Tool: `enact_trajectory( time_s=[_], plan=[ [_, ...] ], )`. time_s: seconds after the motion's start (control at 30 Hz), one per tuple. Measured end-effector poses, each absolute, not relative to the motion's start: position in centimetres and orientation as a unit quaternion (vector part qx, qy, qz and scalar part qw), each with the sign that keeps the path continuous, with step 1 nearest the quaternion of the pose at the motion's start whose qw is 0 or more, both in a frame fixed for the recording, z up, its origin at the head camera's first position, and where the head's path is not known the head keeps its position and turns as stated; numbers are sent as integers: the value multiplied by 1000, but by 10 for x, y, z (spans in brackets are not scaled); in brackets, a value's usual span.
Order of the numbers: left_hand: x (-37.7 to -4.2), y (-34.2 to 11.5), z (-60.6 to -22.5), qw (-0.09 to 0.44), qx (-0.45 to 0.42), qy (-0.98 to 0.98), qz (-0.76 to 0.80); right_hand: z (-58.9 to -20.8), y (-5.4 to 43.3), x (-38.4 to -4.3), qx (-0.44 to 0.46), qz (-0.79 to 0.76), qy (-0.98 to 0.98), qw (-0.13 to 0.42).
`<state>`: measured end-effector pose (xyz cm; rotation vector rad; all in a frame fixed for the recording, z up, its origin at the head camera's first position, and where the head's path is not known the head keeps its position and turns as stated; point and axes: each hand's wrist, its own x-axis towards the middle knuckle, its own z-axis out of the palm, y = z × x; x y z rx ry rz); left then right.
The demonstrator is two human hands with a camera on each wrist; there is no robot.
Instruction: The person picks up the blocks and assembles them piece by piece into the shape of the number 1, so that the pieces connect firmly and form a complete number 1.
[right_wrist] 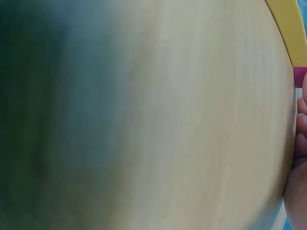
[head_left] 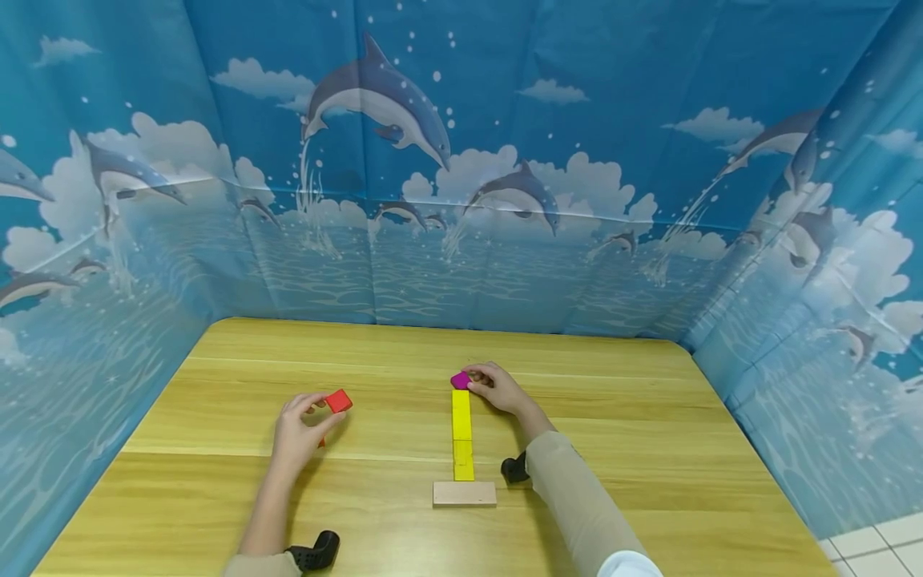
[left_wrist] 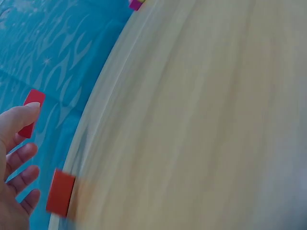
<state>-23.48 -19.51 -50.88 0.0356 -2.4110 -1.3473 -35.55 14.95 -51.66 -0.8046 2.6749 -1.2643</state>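
Note:
My left hand (head_left: 294,437) pinches a red block (head_left: 339,401) between thumb and fingertips, above the left side of the table. An orange-red block (left_wrist: 61,193) stands on the table near that hand; in the head view, the hand hides most of it. My right hand (head_left: 497,389) grips a magenta block (head_left: 460,381) at the far end of a row of yellow blocks (head_left: 462,425). At the row's near end lies a plain wooden block (head_left: 465,494), set crosswise. In the right wrist view, the magenta block (right_wrist: 300,76) meets the yellow end, with fingertips over part of it.
The wood-grain table (head_left: 620,417) backs onto a blue curtain (head_left: 490,264) printed with dolphins, which also runs along both sides. A black strap mount sits at each wrist. Tiled floor (head_left: 890,545) shows at the lower right.

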Motion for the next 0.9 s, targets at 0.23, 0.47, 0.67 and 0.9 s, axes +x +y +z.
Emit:
enact_trajectory(
  time_s=[0.23,0.47,0.67,0.9],
  plan=[
    [-247,-172,-511,166,-4,-843,-511,-514,148,-354,-253,-405,877,48],
    [-259,-152,-512,161,-12,-830,-534,-514,148,-354,-252,-408,876,46],
    [-271,-138,-514,152,-36,-830,-536,-514,148,-355,-255,-409,875,37],
    [-286,-121,-516,125,-62,-830,-540,-513,148,-355,-244,-413,876,47]
  ],
)
